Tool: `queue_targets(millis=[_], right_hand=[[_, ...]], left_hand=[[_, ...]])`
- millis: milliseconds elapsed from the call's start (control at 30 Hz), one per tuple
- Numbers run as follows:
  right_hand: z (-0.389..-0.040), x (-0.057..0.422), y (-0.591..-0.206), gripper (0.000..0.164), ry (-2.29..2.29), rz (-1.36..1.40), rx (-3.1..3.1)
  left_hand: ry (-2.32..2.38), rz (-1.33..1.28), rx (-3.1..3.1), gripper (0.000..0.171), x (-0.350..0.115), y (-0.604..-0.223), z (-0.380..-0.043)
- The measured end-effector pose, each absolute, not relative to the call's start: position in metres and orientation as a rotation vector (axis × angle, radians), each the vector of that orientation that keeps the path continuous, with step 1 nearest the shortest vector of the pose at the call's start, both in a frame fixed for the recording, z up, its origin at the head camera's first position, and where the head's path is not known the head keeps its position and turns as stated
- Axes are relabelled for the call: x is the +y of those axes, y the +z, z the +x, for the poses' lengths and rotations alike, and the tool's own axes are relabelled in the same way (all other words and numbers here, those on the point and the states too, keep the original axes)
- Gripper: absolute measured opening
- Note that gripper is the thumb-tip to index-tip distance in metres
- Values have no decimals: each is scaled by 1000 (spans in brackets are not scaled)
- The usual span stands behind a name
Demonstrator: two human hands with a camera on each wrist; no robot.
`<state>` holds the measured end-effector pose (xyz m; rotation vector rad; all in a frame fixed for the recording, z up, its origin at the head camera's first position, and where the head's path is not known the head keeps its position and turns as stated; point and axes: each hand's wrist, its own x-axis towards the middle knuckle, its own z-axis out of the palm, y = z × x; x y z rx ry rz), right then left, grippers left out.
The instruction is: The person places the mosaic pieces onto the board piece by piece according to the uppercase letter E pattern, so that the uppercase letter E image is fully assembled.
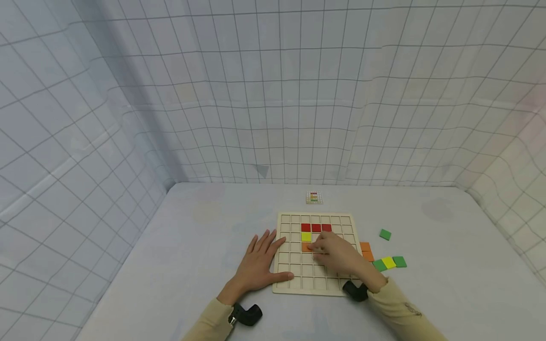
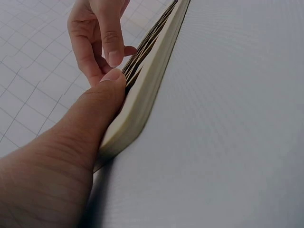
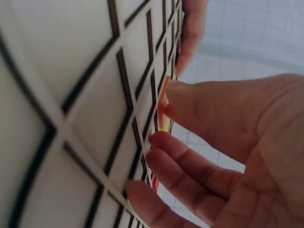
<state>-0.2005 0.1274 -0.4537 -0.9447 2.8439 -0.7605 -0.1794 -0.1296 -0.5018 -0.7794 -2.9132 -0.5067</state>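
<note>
A pale wooden grid board (image 1: 283, 270) lies on the table. Its cells hold a row of red tiles (image 1: 316, 228), a yellow tile (image 1: 306, 237) below the leftmost red one, and an orange tile (image 1: 304, 247) under the yellow. My right hand (image 1: 339, 253) reaches over the board from the right, thumb and index fingertip at the orange tile; in the right wrist view the thumb lies against this tile (image 3: 163, 102). With fingers spread, my left hand (image 1: 258, 265) rests at the board's left side, its thumb on the border.
Two loose orange tiles (image 1: 367, 256) lie at the board's right edge. Beside them are a yellow tile (image 1: 388, 263) and green tiles (image 1: 399, 262), with another green tile (image 1: 385, 234) farther back. A small pattern card (image 1: 314, 198) lies behind the board. Grid-lined white curtains surround the table.
</note>
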Motion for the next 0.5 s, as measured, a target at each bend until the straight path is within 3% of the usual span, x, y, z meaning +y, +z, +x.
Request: queue_targets(millis=[333,500], right_hand=[[-196,161,-458,16,-1134,-1106,2678],[-190,184,-460,13,-1190,-1036,2767]], left_hand=[[-503,-777,-2922,95,-130,-503,-181],[-512,-782,-2917,95,-131,-504,-181]])
